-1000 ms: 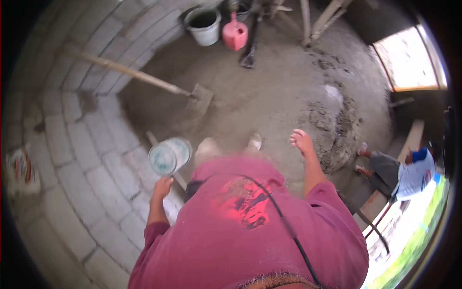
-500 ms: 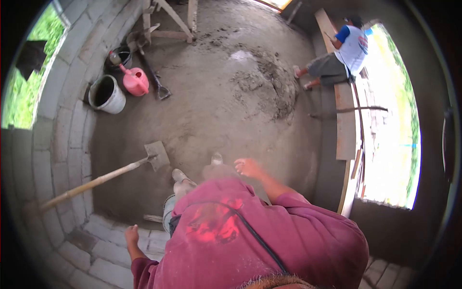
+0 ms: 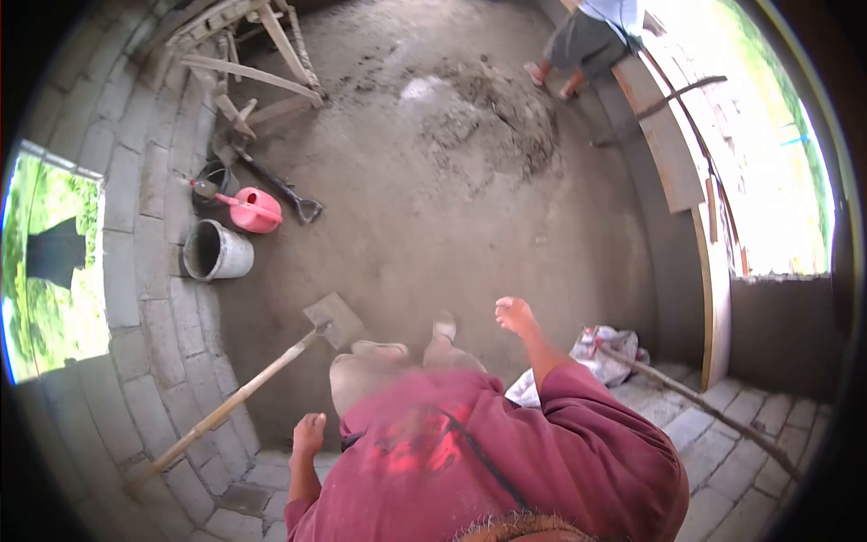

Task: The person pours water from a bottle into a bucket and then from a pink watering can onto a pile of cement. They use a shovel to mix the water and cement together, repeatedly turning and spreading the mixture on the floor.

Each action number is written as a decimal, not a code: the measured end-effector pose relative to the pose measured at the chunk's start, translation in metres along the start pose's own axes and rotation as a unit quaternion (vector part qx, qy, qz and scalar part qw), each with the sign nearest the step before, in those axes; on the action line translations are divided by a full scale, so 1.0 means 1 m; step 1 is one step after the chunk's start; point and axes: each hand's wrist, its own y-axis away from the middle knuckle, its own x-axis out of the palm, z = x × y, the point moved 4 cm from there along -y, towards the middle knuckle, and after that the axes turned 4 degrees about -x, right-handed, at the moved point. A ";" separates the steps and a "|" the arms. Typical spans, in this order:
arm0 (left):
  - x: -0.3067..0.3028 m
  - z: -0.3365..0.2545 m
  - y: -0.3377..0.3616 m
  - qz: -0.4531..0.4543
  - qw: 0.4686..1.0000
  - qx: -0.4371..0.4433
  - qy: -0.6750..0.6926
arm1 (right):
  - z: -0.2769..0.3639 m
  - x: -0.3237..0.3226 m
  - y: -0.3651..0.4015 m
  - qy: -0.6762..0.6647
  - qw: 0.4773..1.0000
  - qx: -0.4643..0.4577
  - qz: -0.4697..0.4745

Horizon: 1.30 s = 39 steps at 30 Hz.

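My left hand [image 3: 309, 434] hangs low beside my body, its fingers loosely bent, with nothing seen in it. Out in front of my right side is my right hand [image 3: 515, 315], fingers half curled and holding nothing. A flat-bladed shovel [image 3: 334, 321] with a long bamboo handle [image 3: 235, 400] leans against the block wall, its blade on the floor near my feet. Both hands are apart from it. A white sack [image 3: 607, 357] lies beyond my right forearm, and a wooden stick [image 3: 686, 388] slants across the blocks beside it.
Along the left wall stand a white bucket [image 3: 226, 253], a pink watering can [image 3: 256, 211] and a dark-bladed shovel [image 3: 307, 210]. A wooden trestle [image 3: 262, 81] is at the far left. Wet mortar [image 3: 492, 126] is heaped ahead. Another person [image 3: 587, 45] stands by the right opening.
My view has turned and tilted down, so the sack and stick now show at right and the other person is partly cut off. My legs have shifted; both hands still hold nothing.
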 end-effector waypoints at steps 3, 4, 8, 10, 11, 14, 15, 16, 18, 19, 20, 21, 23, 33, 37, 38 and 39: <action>-0.001 -0.002 -0.029 0.037 0.998 -0.017 -0.042 | -0.027 -0.002 0.009 0.045 0.999 0.018 -0.002; -0.002 -0.006 -0.041 0.060 0.996 -0.005 -0.069 | -0.051 0.009 0.010 0.083 0.996 0.013 0.004; 0.010 0.003 -0.093 0.157 0.976 0.017 -0.149 | -0.045 0.064 0.054 0.161 0.987 -0.010 -0.011; 0.027 0.008 -0.136 0.187 0.965 0.025 -0.181 | -0.022 0.108 0.063 0.123 0.992 0.020 -0.015; 0.034 0.010 -0.160 0.216 0.955 0.031 -0.201 | -0.021 0.134 0.061 0.110 0.993 0.040 -0.008; 0.071 0.039 -0.219 0.250 0.950 -0.009 -0.189 | -0.042 0.207 0.040 0.140 0.989 0.047 0.008; 0.081 0.048 -0.228 0.259 0.948 -0.034 -0.180 | -0.048 0.219 0.035 0.141 0.988 0.055 -0.008; 0.084 0.044 -0.225 0.252 0.949 -0.083 -0.170 | -0.051 0.228 0.028 0.140 0.988 0.062 -0.022; 0.092 0.043 -0.228 0.173 0.957 -0.089 -0.213 | -0.069 0.241 0.005 0.167 0.985 0.028 -0.037; 0.091 0.044 -0.238 0.141 0.966 -0.079 -0.200 | -0.050 0.240 0.002 0.186 0.981 0.043 -0.040; 0.094 0.056 -0.250 0.121 0.972 -0.048 -0.196 | -0.041 0.241 -0.004 0.212 0.976 0.041 -0.038; 0.097 0.069 -0.261 0.095 0.977 -0.018 -0.192 | -0.036 0.244 -0.014 0.236 0.971 0.033 -0.036; 0.111 0.097 -0.270 0.097 0.974 0.040 -0.203 | -0.024 0.252 -0.013 0.225 0.972 -0.006 -0.065; 0.069 0.053 -0.168 0.331 0.858 0.148 -0.362 | -0.047 0.274 0.033 0.252 0.967 0.010 -0.024; 0.039 0.036 -0.160 0.307 0.892 0.252 -0.217 | -0.025 0.278 0.039 0.365 0.922 -0.038 0.123; 0.015 0.033 -0.157 0.272 0.910 0.235 -0.206 | -0.007 0.268 0.041 0.354 0.924 -0.046 0.137; -0.005 0.037 -0.153 0.239 0.927 0.217 -0.191 | 0.008 0.258 0.039 0.342 0.926 -0.058 0.150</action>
